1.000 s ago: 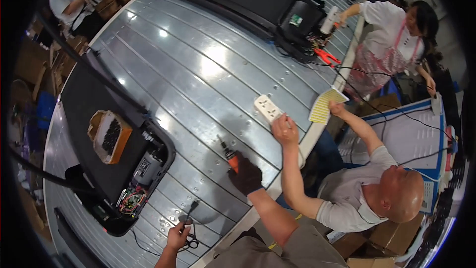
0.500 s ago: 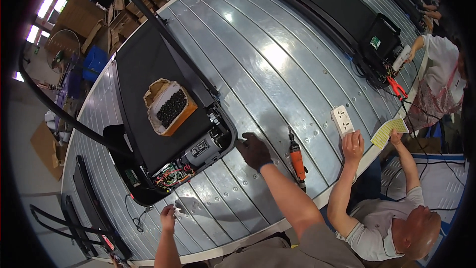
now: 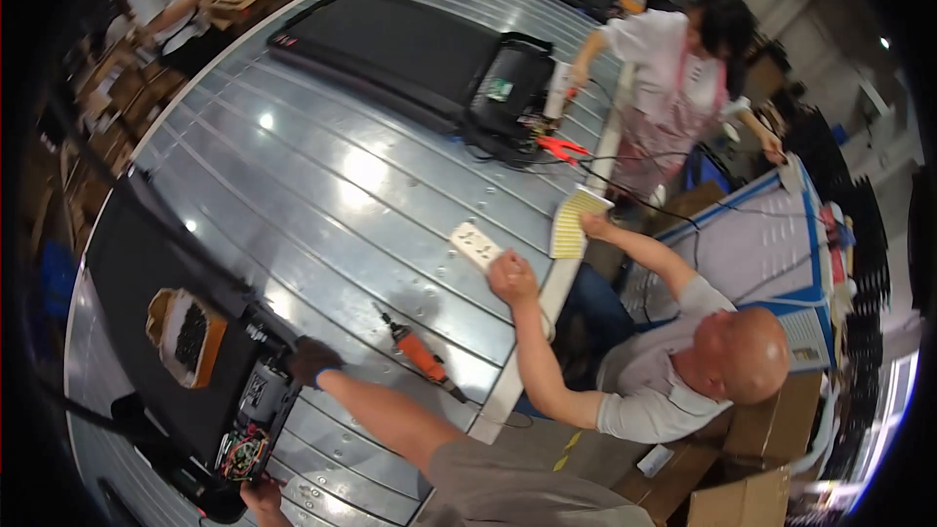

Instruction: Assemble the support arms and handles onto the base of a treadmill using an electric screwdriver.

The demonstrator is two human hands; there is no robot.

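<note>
The flat black treadmill (image 3: pixel 146 303) lies at the near left end of the ribbed grey metal table (image 3: pixel 322 185), its motor end uncovered: the circuit board with coloured wiring (image 3: pixel 244 449) and the dark motor housing (image 3: pixel 262 392) show bare. On this showing the cover is off and the innards are open to work; nothing suggests they have been closed up, so refitting appears to be left. A small orange-rimmed tray of dark small parts (image 3: pixel 185 337) rests on the belt just beside the opening.

The person's right hand (image 3: pixel 310 361), in a dark glove, sits on the upper edge of the open compartment, fingers curled against the housing; whether it grips anything I cannot tell. The left hand (image 3: pixel 259 498) is at the lower frame edge, touching the treadmill's near corner, mostly cut off, so its grip cannot be told either.

The orange-handled power screwdriver (image 3: pixel 420 356) lies loose on the table to the right of the right hand, its cord trailing toward the table's edge. Beyond it a seated co-worker's hand (image 3: pixel 509 278) rests by a white power strip (image 3: pixel 476 246), close to that edge.

Between the two treadmills the table is broad and bare; the second black treadmill (image 3: pixel 410 54) lies well apart at the far end. Room is tightest on the right, where the co-worker's arm and the table's edge lie near.
</note>
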